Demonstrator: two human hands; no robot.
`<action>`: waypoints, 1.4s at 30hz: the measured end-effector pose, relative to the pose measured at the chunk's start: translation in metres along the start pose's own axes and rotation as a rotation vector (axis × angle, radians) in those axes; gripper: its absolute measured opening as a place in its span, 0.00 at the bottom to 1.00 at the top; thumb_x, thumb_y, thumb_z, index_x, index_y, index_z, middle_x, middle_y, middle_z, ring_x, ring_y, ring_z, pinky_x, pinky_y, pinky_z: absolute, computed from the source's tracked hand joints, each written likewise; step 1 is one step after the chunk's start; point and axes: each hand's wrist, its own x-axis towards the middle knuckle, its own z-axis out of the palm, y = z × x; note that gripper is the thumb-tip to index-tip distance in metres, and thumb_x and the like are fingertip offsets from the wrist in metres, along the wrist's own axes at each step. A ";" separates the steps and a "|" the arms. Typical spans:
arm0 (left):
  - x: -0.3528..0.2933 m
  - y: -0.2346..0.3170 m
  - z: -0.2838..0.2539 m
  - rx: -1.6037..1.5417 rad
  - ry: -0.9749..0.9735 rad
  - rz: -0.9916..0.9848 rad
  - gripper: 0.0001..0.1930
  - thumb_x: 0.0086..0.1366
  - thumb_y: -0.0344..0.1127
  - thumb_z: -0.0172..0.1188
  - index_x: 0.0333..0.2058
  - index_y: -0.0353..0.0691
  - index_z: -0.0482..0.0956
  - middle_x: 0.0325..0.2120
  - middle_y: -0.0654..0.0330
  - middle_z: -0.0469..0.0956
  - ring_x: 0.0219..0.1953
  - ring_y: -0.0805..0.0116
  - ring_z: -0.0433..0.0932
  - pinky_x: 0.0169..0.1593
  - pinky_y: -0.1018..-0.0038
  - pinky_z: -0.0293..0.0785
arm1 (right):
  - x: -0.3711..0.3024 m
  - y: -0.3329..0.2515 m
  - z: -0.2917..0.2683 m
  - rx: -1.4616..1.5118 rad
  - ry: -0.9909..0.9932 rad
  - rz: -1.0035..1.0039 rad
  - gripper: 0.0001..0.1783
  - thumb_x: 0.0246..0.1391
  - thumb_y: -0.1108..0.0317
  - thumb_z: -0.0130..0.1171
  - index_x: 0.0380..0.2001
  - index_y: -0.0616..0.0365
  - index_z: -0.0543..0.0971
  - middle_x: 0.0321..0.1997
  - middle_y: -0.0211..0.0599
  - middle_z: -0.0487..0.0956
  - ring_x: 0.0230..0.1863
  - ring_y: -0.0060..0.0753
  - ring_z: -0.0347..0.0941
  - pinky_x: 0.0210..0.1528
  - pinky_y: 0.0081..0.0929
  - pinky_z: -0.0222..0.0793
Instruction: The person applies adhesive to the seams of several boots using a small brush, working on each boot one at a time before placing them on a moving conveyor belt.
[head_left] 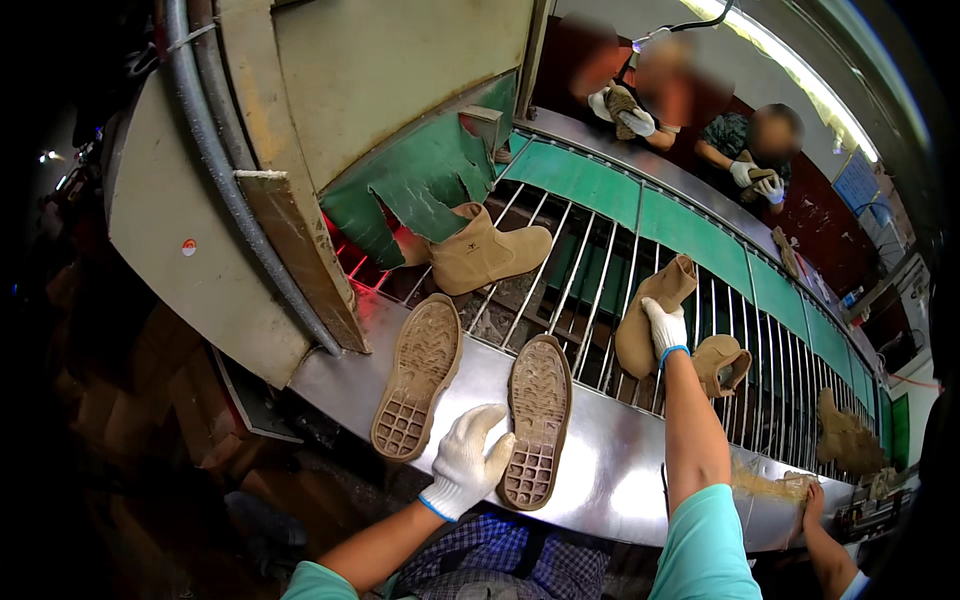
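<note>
Two tan shoe soles lie hollow side up on the metal ledge: the left sole (417,375) and the right sole (540,420). Between them is my white-gloved left hand (468,460), fingers stretched and thumb apart at the edge of the right sole. It grips nothing. Over the rod conveyor, my right hand (665,328), also gloved, is closed on a tan suede boot (640,315). Beside that boot another tan boot (720,365) lies with its opening showing. A third boot (490,252) stands at the torn green flap, left of the conveyor's middle.
The conveyor's metal rods (590,290) and green panels (585,180) run to the right. A large machine housing (400,80) with a pipe (215,160) stands left. Gloved co-workers handle footwear across the line. More boots (845,435) lie far right, near another person's bare hand (813,505).
</note>
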 end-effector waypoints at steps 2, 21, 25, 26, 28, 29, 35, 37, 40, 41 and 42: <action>-0.001 0.000 0.003 0.000 0.007 0.010 0.22 0.69 0.40 0.67 0.54 0.29 0.81 0.51 0.41 0.83 0.53 0.39 0.83 0.57 0.52 0.80 | -0.005 -0.004 -0.013 0.008 -0.019 0.050 0.32 0.56 0.58 0.74 0.60 0.64 0.79 0.52 0.45 0.85 0.47 0.42 0.84 0.50 0.42 0.83; -0.098 0.100 0.033 -0.475 -0.375 0.112 0.50 0.63 0.40 0.77 0.74 0.27 0.57 0.71 0.38 0.65 0.67 0.46 0.74 0.68 0.53 0.75 | -0.324 -0.137 -0.084 0.965 0.097 0.069 0.26 0.69 0.57 0.64 0.61 0.64 0.77 0.51 0.42 0.85 0.48 0.37 0.84 0.52 0.38 0.84; -0.106 0.128 0.061 -0.833 -0.443 0.143 0.63 0.61 0.36 0.81 0.80 0.35 0.40 0.73 0.43 0.64 0.71 0.52 0.71 0.72 0.58 0.71 | -0.398 -0.149 -0.097 0.873 0.206 -0.128 0.27 0.72 0.58 0.61 0.66 0.63 0.74 0.59 0.40 0.81 0.56 0.35 0.80 0.60 0.37 0.78; -0.104 0.133 0.059 -0.896 -0.458 0.152 0.62 0.60 0.34 0.81 0.80 0.35 0.41 0.72 0.44 0.65 0.71 0.54 0.71 0.72 0.58 0.71 | -0.411 -0.142 -0.095 0.819 0.253 -0.165 0.27 0.71 0.60 0.61 0.67 0.63 0.72 0.60 0.40 0.80 0.58 0.34 0.79 0.62 0.37 0.77; -0.109 0.137 0.059 -1.092 -0.478 -0.012 0.55 0.60 0.29 0.79 0.77 0.33 0.50 0.69 0.46 0.69 0.69 0.57 0.72 0.71 0.59 0.72 | -0.443 -0.124 -0.116 0.542 0.118 -0.162 0.32 0.66 0.69 0.63 0.71 0.63 0.69 0.63 0.40 0.79 0.63 0.36 0.77 0.67 0.39 0.74; -0.113 0.142 0.053 -1.143 -0.498 -0.078 0.53 0.60 0.28 0.77 0.77 0.32 0.51 0.69 0.46 0.70 0.69 0.56 0.73 0.71 0.59 0.72 | -0.453 -0.109 -0.136 0.416 0.036 -0.238 0.34 0.66 0.66 0.64 0.72 0.62 0.67 0.66 0.42 0.78 0.66 0.40 0.76 0.68 0.42 0.74; -0.101 0.133 -0.005 -0.882 -0.621 -0.056 0.52 0.61 0.47 0.81 0.73 0.28 0.59 0.64 0.51 0.75 0.65 0.60 0.75 0.70 0.62 0.71 | -0.428 -0.045 -0.237 1.351 -0.400 -0.043 0.39 0.80 0.40 0.38 0.81 0.55 0.56 0.82 0.51 0.62 0.78 0.59 0.64 0.76 0.59 0.68; -0.090 0.130 0.000 -1.096 -0.492 -0.276 0.53 0.62 0.58 0.78 0.73 0.31 0.60 0.65 0.50 0.75 0.69 0.57 0.72 0.73 0.57 0.67 | -0.435 -0.051 -0.223 1.240 -0.351 0.078 0.43 0.76 0.35 0.44 0.80 0.54 0.58 0.80 0.51 0.65 0.77 0.56 0.65 0.75 0.59 0.69; -0.069 0.115 0.003 -1.491 -0.365 -0.630 0.44 0.69 0.63 0.70 0.69 0.35 0.68 0.63 0.52 0.76 0.66 0.53 0.74 0.71 0.54 0.71 | -0.471 -0.049 -0.193 1.017 -0.211 0.168 0.49 0.63 0.36 0.68 0.76 0.53 0.64 0.74 0.47 0.72 0.75 0.48 0.70 0.74 0.53 0.72; -0.060 0.107 0.010 -1.535 -0.330 -0.657 0.40 0.70 0.64 0.68 0.66 0.37 0.71 0.61 0.52 0.77 0.65 0.52 0.75 0.70 0.53 0.72 | -0.481 -0.032 -0.184 1.011 -0.263 0.119 0.51 0.60 0.37 0.72 0.76 0.54 0.65 0.74 0.47 0.72 0.74 0.49 0.70 0.75 0.54 0.70; -0.056 0.100 0.017 -1.573 -0.299 -0.702 0.37 0.72 0.64 0.66 0.64 0.38 0.73 0.59 0.53 0.78 0.64 0.52 0.75 0.69 0.53 0.73 | -0.495 -0.015 -0.177 1.009 -0.299 0.084 0.53 0.56 0.38 0.75 0.75 0.54 0.66 0.75 0.46 0.72 0.74 0.51 0.70 0.75 0.55 0.69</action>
